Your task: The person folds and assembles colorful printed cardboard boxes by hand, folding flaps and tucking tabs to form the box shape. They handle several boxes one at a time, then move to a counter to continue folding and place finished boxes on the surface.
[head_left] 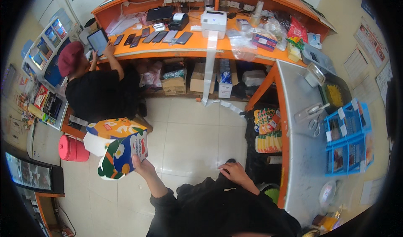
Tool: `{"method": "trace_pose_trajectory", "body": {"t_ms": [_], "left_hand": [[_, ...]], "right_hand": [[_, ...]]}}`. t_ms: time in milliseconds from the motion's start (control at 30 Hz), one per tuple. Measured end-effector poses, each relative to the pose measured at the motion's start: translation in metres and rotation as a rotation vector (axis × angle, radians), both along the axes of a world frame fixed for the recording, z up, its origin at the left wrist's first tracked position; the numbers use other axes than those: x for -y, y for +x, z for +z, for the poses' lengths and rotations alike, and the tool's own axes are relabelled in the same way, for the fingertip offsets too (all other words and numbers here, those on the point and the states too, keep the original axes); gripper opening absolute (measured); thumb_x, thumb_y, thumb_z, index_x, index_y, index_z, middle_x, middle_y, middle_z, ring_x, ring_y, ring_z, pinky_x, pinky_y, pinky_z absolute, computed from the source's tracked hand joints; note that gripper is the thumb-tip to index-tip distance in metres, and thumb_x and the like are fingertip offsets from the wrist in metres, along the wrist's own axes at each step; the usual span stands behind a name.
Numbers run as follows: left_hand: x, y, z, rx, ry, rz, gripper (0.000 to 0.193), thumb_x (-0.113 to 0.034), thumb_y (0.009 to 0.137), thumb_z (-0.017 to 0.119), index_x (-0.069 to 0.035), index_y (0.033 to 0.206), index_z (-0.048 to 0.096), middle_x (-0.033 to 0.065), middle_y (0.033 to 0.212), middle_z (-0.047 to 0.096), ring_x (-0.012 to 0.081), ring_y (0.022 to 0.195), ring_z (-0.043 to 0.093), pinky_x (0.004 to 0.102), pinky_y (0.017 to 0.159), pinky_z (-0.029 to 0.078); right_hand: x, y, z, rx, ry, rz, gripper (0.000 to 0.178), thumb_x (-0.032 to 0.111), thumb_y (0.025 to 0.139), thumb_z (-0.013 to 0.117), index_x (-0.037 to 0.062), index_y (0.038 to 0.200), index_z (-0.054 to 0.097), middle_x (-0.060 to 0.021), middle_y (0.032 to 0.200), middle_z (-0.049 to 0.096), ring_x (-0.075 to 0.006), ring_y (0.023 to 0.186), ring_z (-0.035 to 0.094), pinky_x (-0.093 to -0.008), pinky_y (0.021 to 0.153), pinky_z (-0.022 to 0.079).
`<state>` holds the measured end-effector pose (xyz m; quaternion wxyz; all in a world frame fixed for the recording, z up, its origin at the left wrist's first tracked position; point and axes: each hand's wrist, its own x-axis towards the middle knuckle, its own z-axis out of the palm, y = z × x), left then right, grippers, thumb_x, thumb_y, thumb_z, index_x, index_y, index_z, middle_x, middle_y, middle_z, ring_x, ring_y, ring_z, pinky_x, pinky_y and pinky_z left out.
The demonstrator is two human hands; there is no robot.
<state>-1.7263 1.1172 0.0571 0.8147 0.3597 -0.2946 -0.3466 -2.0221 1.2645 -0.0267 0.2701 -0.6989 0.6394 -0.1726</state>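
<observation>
My left hand (142,168) is closed on the lower right edge of a colourful cardboard food box (128,151), held out over the floor. Blue, green, orange and white patterns cover the box, and its top flaps stand spread apart with a white inner side showing. My right hand (236,173) lies loosely on my dark clothing at thigh height, fingers stretched out and holding nothing. To its right, under the metal counter, stacks of flat, colourful printed cardboard (268,130) fill a shelf.
A person (100,85) in a maroon cap handles a tablet (98,41) at the orange desk (168,52), near several phones and a white printer (213,22). Scissors (315,125) and blue baskets (348,136) sit on the metal counter (300,165). A pink bucket (74,148) stands left.
</observation>
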Motion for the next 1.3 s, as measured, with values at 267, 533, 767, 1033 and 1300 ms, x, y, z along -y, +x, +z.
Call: {"method": "trace_pose_trajectory", "body": {"t_ms": [267,533,767,1033,1300], "left_hand": [[-0.114,0.266,0.034,-0.021,-0.036,0.513,0.073,-0.038,0.078,0.062,0.000,0.133,0.033,0.0150,0.137,0.037,0.0291,0.127,0.034,0.0384,0.109,0.022],[-0.200,0.426,0.036,0.012,0.030,0.875,0.066,-0.038,0.082,0.058,-0.006,0.132,0.030,0.0118,0.135,0.038,0.0251,0.126,0.035,0.0383,0.110,0.024],[-0.214,0.570,0.035,0.027,-0.137,1.120,0.062,-0.033,0.082,0.060,-0.006,0.131,0.034,0.0117,0.133,0.041,0.0243,0.123,0.039,0.0373,0.109,0.028],[-0.263,0.697,0.048,0.211,-0.014,1.573,0.066,-0.039,0.082,0.059,-0.004,0.132,0.036,0.0129,0.137,0.037,0.0276,0.125,0.037,0.0377,0.106,0.029],[-0.428,0.712,-0.001,0.216,0.355,2.276,0.057,-0.032,0.090,0.053,0.002,0.131,0.034,0.0177,0.137,0.036,0.0288,0.125,0.038,0.0405,0.106,0.030]], "right_hand": [[-0.044,0.179,-0.046,-0.204,0.397,0.196,0.037,0.040,0.085,0.056,0.0158,0.113,0.056,-0.0101,0.100,0.062,-0.0298,0.097,0.058,-0.0446,0.079,0.046],[0.027,0.317,-0.031,-0.404,0.497,0.323,0.039,0.041,0.086,0.054,0.0165,0.117,0.055,-0.0118,0.110,0.059,-0.0298,0.105,0.055,-0.0466,0.086,0.043],[0.109,0.438,-0.084,-0.565,0.545,0.503,0.046,0.048,0.084,0.055,0.0172,0.118,0.055,-0.0120,0.112,0.058,-0.0315,0.110,0.053,-0.0533,0.091,0.038],[0.237,0.760,-0.106,-0.543,0.190,0.894,0.043,0.037,0.082,0.058,0.0095,0.115,0.055,-0.0138,0.113,0.057,-0.0302,0.109,0.052,-0.0534,0.096,0.033],[0.193,1.144,-0.041,-0.239,-0.251,1.484,0.035,0.030,0.082,0.059,0.0096,0.110,0.056,-0.0135,0.104,0.059,-0.0284,0.103,0.055,-0.0471,0.089,0.037]]}}
